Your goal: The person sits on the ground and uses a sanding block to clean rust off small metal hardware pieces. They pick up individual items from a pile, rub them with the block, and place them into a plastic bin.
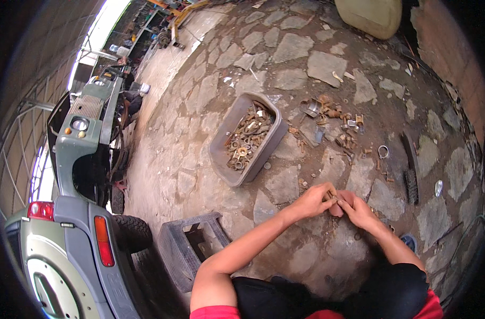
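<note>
My left hand [316, 201] and my right hand [358, 211] meet above the stone floor, fingertips pinched together. Between them is a small brownish piece [332, 198], mostly covered by the fingers; its kind cannot be made out. Ahead and to the left of my hands stands a grey plastic tub [277, 135] holding many small metal parts [249, 135], with nuts and rings among them. Beyond my hands, on the ground, lies a loose pile of rusty metal parts [333, 109]. A round metal hose clamp [383, 152] rests to the right of that pile.
A grey plastic step stool [173, 250] stands left of my left arm. Vehicles [88, 255] line the left side. A black brush-like strip [411, 178] lies on the right. At the far end is a pale yellowish container [371, 16], near a brown wall [455, 69]. The stone paving [290, 80] is uneven.
</note>
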The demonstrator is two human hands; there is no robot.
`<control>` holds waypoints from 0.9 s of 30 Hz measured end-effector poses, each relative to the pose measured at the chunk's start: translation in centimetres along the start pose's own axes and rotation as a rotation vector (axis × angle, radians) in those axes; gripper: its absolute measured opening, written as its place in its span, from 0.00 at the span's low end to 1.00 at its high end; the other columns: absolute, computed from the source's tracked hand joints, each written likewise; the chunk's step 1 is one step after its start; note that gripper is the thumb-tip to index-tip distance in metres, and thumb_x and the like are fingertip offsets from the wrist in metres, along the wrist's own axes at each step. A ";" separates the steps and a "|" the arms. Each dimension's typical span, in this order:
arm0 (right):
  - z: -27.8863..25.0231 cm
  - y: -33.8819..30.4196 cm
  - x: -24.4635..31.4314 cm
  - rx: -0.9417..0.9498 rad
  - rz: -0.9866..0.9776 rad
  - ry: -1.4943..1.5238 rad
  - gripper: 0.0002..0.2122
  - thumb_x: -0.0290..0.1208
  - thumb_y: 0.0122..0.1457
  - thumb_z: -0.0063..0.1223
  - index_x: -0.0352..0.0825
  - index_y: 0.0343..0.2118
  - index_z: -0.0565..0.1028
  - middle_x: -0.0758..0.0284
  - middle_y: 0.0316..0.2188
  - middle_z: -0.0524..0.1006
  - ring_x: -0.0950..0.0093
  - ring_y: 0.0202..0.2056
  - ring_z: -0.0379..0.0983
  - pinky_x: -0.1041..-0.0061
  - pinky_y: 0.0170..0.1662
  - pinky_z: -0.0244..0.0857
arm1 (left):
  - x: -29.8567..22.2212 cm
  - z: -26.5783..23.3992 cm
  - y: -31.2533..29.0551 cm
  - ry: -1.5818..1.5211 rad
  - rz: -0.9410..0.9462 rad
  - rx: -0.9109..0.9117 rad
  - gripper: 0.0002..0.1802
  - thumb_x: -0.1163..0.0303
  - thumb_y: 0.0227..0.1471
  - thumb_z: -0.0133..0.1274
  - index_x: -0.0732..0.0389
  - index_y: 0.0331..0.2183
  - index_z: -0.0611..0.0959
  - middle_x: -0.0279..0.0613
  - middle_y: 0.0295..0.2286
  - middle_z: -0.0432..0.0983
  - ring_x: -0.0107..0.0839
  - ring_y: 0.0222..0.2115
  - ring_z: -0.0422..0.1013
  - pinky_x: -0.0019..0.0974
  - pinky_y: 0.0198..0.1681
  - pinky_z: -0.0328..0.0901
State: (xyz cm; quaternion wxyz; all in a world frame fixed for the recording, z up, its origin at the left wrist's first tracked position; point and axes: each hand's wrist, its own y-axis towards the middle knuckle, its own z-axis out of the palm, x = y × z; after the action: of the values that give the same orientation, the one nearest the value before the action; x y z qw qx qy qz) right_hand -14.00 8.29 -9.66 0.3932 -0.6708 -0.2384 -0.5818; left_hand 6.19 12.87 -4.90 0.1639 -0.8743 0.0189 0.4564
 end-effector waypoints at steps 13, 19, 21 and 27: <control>-4.6 0.1 2.7 0.284 -0.001 -0.232 0.15 0.35 0.65 0.46 0.32 0.48 0.74 0.63 0.32 0.80 0.76 0.34 0.72 0.71 0.42 0.66 | 0.2 0.4 -0.1 -0.151 -0.051 0.059 0.12 0.68 0.54 0.56 0.62 0.39 0.76 0.47 0.38 0.76 0.38 0.41 0.73 0.39 0.45 0.66; -4.9 0.3 2.9 0.223 0.288 -0.395 0.16 0.35 0.66 0.43 0.30 0.51 0.72 0.56 0.42 0.78 0.63 0.45 0.75 0.67 0.50 0.65 | -0.2 0.5 0.1 -0.137 -0.149 0.013 0.12 0.69 0.54 0.56 0.64 0.39 0.76 0.45 0.33 0.78 0.32 0.32 0.75 0.37 0.38 0.68; -4.8 0.0 2.5 0.158 0.106 -0.317 0.18 0.36 0.66 0.42 0.31 0.53 0.70 0.52 0.46 0.76 0.61 0.48 0.73 0.67 0.52 0.64 | -0.7 0.0 0.1 -0.084 -0.135 0.019 0.11 0.70 0.55 0.56 0.65 0.39 0.76 0.43 0.32 0.78 0.29 0.31 0.74 0.35 0.36 0.69; -3.8 -0.5 4.8 0.139 0.025 -0.330 0.22 0.39 0.67 0.38 0.29 0.59 0.65 0.50 0.53 0.72 0.61 0.56 0.67 0.69 0.59 0.58 | 0.7 1.3 0.6 -0.377 -0.246 -0.102 0.09 0.74 0.56 0.54 0.67 0.39 0.75 0.39 0.30 0.76 0.24 0.30 0.73 0.31 0.34 0.69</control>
State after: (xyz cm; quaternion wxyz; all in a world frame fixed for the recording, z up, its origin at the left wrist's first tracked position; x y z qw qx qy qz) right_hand -15.60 4.88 -4.87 0.4014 -0.7314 -0.3307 -0.4411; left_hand 5.46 12.80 -6.31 0.1746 -0.7764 -0.1419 0.5887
